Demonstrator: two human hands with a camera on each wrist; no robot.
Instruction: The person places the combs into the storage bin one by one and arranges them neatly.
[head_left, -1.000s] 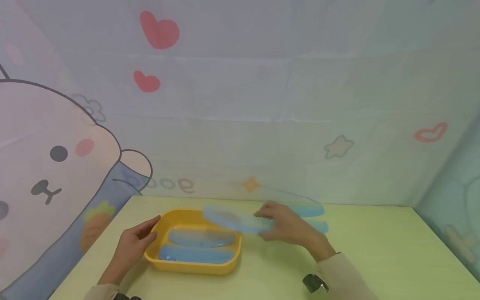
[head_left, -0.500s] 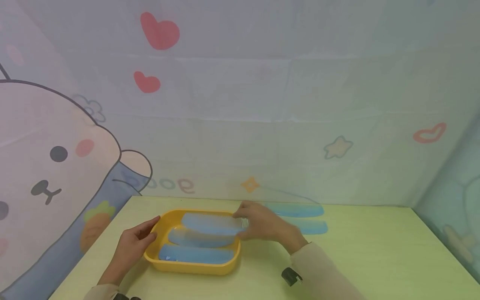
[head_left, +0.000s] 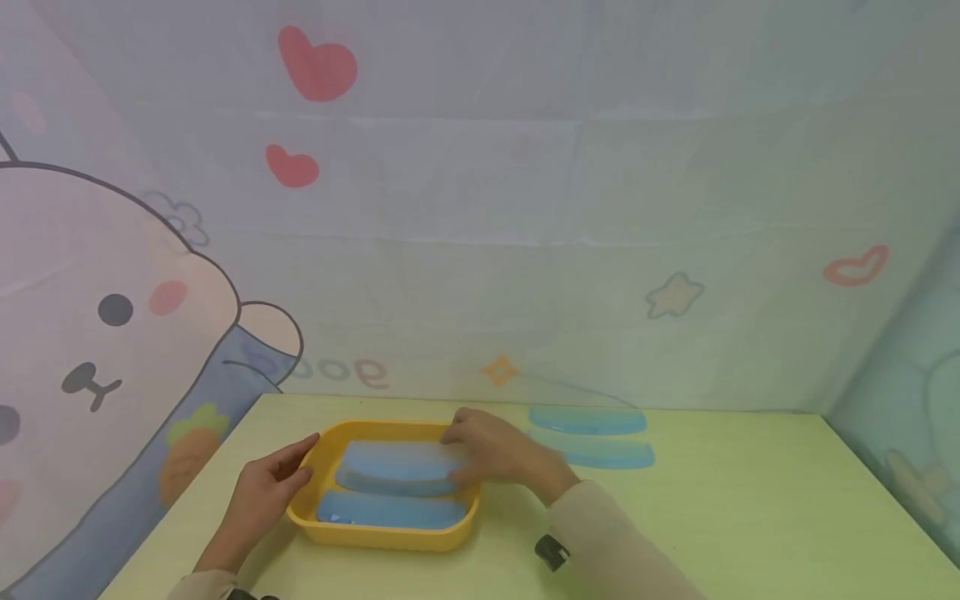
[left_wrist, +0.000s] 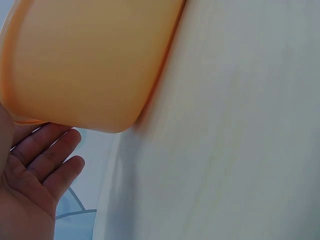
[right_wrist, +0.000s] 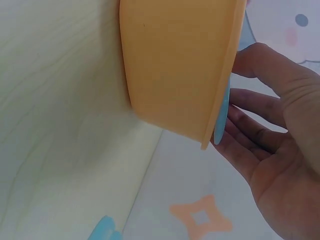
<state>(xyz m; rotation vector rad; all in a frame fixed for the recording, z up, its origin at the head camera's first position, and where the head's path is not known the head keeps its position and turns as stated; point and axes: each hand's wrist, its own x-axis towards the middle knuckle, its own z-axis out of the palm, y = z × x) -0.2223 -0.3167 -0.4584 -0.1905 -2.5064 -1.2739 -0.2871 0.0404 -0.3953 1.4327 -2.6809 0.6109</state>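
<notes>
Yellow rounded plastic tray [head_left: 382, 536], translucent blue toothed combs [head_left: 393, 509], pale yellow-green grained desk [head_left: 750, 508], cloth backdrop [head_left: 480, 183] patterned with red hearts [head_left: 321, 73].

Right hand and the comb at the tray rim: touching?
Touching. The right wrist view shows it: fingers of the right hand press against the blue comb beside the rim of the yellow tray.

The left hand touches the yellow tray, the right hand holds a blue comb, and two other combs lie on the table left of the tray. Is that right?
Not quite: the two other combs lie on the table to the right of the yellow tray, as the head view shows. The rest holds.
</notes>
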